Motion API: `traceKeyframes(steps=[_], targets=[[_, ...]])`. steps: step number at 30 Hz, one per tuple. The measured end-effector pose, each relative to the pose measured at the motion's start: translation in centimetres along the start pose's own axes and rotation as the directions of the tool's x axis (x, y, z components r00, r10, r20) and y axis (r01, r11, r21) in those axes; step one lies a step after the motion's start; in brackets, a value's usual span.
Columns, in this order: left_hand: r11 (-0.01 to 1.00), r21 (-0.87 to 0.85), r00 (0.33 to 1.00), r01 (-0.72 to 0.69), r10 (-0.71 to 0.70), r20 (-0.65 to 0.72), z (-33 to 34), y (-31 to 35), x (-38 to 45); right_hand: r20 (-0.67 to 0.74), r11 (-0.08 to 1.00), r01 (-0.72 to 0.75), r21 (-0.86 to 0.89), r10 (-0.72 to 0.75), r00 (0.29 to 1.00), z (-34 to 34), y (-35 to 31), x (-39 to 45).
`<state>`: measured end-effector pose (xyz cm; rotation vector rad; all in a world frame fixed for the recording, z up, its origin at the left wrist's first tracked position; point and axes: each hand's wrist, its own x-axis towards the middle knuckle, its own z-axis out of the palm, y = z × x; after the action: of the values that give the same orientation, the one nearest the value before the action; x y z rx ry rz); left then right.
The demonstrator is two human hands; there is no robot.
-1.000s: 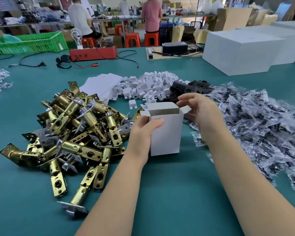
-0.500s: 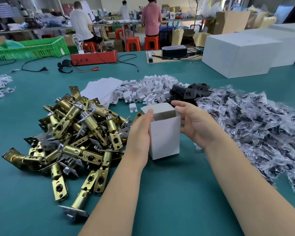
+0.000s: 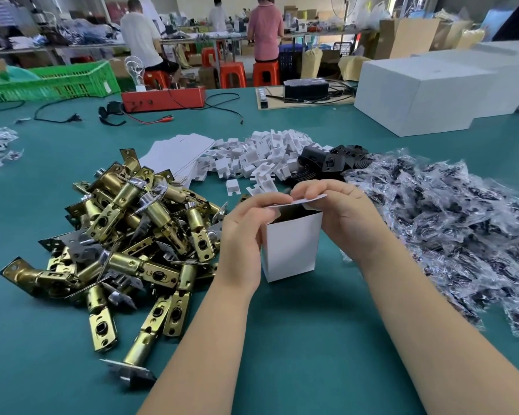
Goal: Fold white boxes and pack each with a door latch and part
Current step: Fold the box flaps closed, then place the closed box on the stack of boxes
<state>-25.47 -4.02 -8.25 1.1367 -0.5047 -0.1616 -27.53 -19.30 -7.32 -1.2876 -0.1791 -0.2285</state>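
Both my forearms run up from the bottom edge, cut off below the elbow. At centre frame my left hand (image 3: 246, 232) wraps the left side of the one small white box (image 3: 291, 247), fingers curled over its top edge, and my right hand (image 3: 342, 217) pinches the top flap from the right. The box stands upright on the teal counter (image 3: 282, 339); its open mouth is dark, and I can't see what's inside. My fingertips are blurred, so the exact fold of the flap is hard to read.

Left of the box, just beside my left wrist, sits a heap of brass door latches (image 3: 126, 235), too tangled to count, well over a dozen. To the right lies a spread of clear bagged parts (image 3: 450, 232), cut off by the right edge, contents just dark shapes. Behind the box lie a pile of small white plastic pieces (image 3: 261, 157), a stack of flat white box blanks (image 3: 177, 154) and some black plates (image 3: 330, 163).

Further back there's a red unit (image 3: 162, 98) with cables, a green crate (image 3: 57, 82) at upper left, and two large white cartons (image 3: 423, 94) at upper right. In the room beyond, three people (image 3: 264, 28) have their backs to me at another bench with orange stools (image 3: 231, 74); the clutter there is too small to make out.
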Motion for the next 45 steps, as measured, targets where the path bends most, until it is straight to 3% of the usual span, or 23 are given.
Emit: traceKeyframes(steps=[2, 7, 13, 19, 25, 33, 40, 45], targets=[[0.998, 0.04, 0.999, -0.045, 0.044, 0.03, 0.2, 0.0, -0.2, 0.015, 0.998, -0.003, -0.056, 0.004, 1.0, 0.0, 0.1, -0.1], [0.954, 0.271, 0.989, -0.128, 0.144, -0.041, 0.7, -0.3, -0.4, 0.073, 0.993, 0.033, -0.118, -0.025, 0.997, -0.4, 0.0, -0.3], [0.925, 0.378, 0.979, -0.042, 0.115, -0.17, 0.4, -0.9, 0.0, 0.032, 0.955, 0.014, -0.296, -0.004, 0.999, -0.7, 0.5, -0.5], [0.857, 0.494, 0.956, -0.145, 0.25, -0.154, 0.3, -0.8, -0.3, -0.033, 0.929, 0.156, -0.335, -0.177, 0.984, 0.3, -0.1, -0.5], [0.904, 0.375, 0.96, -0.207, 0.262, -0.102, 0.4, -0.2, -0.5, -0.096, 0.895, 0.206, -0.395, -0.264, 0.96, 1.3, -0.4, -0.5], [0.948, 0.28, 0.978, -0.149, 0.183, -0.1, -0.1, -0.4, 0.3, -0.072, 0.916, 0.128, -0.379, -0.167, 0.983, 0.5, -0.5, -0.4], [0.984, 0.172, 0.99, -0.045, 0.067, -0.123, -0.3, -0.6, 0.4, 0.062, 0.946, 0.106, -0.307, -0.091, 0.994, -0.6, -0.3, -0.5], [0.973, 0.217, 0.988, -0.073, 0.1, -0.114, -0.4, -0.9, 0.6, 0.044, 0.933, 0.106, -0.343, -0.097, 0.994, -0.8, 0.3, -0.2]])
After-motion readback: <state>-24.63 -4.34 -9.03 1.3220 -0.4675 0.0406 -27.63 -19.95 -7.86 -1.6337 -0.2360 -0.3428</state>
